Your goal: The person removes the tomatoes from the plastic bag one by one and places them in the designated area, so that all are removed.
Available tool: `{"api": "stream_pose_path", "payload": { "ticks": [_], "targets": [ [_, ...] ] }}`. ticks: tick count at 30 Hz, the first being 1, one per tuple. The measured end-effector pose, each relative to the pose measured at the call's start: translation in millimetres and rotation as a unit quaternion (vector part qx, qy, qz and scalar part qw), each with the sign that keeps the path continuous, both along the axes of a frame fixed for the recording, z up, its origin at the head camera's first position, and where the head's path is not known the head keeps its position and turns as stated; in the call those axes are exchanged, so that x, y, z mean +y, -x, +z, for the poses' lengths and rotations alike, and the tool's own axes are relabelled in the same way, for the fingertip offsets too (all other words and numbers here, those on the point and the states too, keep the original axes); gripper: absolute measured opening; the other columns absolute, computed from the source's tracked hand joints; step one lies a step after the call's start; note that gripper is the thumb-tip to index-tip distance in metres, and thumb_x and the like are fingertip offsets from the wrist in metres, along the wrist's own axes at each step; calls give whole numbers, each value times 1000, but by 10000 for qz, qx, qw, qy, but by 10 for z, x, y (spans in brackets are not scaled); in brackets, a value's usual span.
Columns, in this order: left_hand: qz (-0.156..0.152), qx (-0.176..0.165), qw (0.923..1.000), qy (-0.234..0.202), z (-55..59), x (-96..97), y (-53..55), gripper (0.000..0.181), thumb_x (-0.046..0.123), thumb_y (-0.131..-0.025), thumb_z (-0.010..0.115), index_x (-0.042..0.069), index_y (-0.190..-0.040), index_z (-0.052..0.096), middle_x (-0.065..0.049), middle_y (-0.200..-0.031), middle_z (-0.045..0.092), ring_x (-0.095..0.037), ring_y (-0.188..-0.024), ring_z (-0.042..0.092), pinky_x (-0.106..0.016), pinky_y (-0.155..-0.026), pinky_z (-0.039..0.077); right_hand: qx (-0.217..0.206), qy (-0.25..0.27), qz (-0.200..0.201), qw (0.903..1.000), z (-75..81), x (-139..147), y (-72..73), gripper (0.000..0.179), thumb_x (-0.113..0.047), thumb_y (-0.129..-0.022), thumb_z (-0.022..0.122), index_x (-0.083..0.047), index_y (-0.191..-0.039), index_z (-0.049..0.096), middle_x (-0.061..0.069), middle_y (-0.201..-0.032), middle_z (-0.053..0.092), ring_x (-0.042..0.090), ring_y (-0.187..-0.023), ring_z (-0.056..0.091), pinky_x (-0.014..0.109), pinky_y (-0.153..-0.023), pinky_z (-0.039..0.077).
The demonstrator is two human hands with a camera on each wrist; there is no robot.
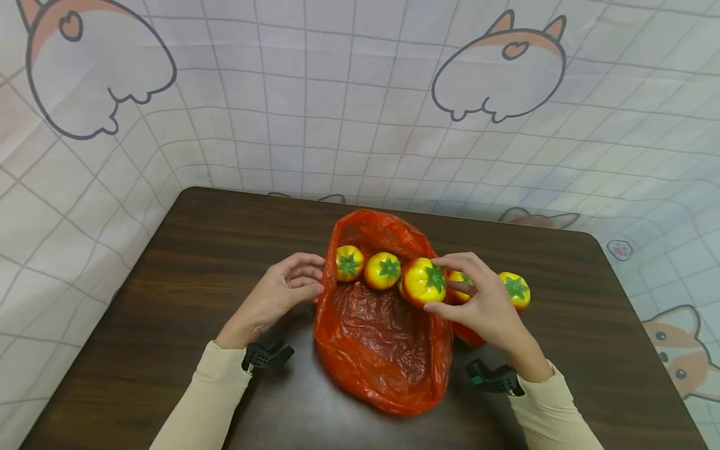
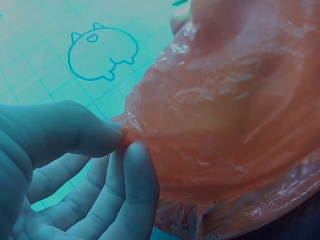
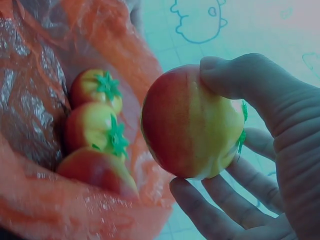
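A red plastic bag lies on the table with its mouth wide open. My left hand pinches the bag's left rim between thumb and fingertip, as the left wrist view shows. In my right hand is a yellow-red toy tomato with a green star-shaped top, gripped between thumb and fingers above the bag's right side. Inside the bag sit a toy tomato, a second toy tomato and a third toy tomato, which the held one mostly covers in the head view.
Right of the bag, one more toy tomato rests on the dark wooden table; another toy tomato is partly hidden behind my right hand. Below that hand shows a red piece, kind unclear. A white grid-patterned cloth hangs behind the table.
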State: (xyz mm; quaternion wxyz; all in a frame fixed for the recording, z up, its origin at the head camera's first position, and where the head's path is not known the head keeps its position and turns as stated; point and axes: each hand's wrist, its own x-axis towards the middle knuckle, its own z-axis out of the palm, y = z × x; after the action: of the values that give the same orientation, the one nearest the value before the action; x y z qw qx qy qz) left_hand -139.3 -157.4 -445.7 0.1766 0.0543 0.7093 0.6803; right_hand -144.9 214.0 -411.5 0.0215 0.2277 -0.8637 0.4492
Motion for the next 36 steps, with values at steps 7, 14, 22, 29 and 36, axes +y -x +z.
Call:
{"api": "stream_pose_path", "payload": {
  "ticks": [7,14,22,29,36],
  "targets": [
    [1,11,10000,-11,-11,4,3,51,14,-96,73,11,-142,51,-12,-126,61,-16,-107,70,-33,-92,63,-170,168,-185,9995,13,150,-13,60,-9,-80,89,-16,-133,63,2,-132,57,2,-115,60,29,-94,60],
    [-6,28,10000,-6,-14,11,-4,51,12,-96,73,10,-142,51,-13,-126,61,-15,-106,70,-33,-91,63,-106,168,-459,9987,4,296,-50,60,-8,-79,89,-17,-133,64,1,-131,59,1,-111,60,8,-92,53],
    [-31,66,10000,-9,-30,14,8,51,11,-96,72,10,-142,50,-13,-125,61,-14,-105,70,-29,-89,63,-111,109,-765,9969,-10,441,-116,61,-9,-79,90,-16,-133,64,0,-130,58,-1,-113,61,8,-91,53],
    [-40,45,10000,25,-47,8,15,52,12,-96,73,10,-143,50,-13,-126,60,-15,-106,70,-29,-90,62,-171,30,-1015,9947,-49,581,-180,60,-11,-81,89,-20,-134,64,-7,-129,57,-2,-114,61,11,-90,55],
    [-30,62,10000,-4,-51,16,19,52,10,-96,72,9,-143,49,-12,-125,60,-14,-104,70,-28,-89,62,-178,80,-1151,9932,-79,699,-240,61,-8,-79,89,-17,-134,64,-7,-129,57,-4,-116,60,9,-87,55]
  ]
}}
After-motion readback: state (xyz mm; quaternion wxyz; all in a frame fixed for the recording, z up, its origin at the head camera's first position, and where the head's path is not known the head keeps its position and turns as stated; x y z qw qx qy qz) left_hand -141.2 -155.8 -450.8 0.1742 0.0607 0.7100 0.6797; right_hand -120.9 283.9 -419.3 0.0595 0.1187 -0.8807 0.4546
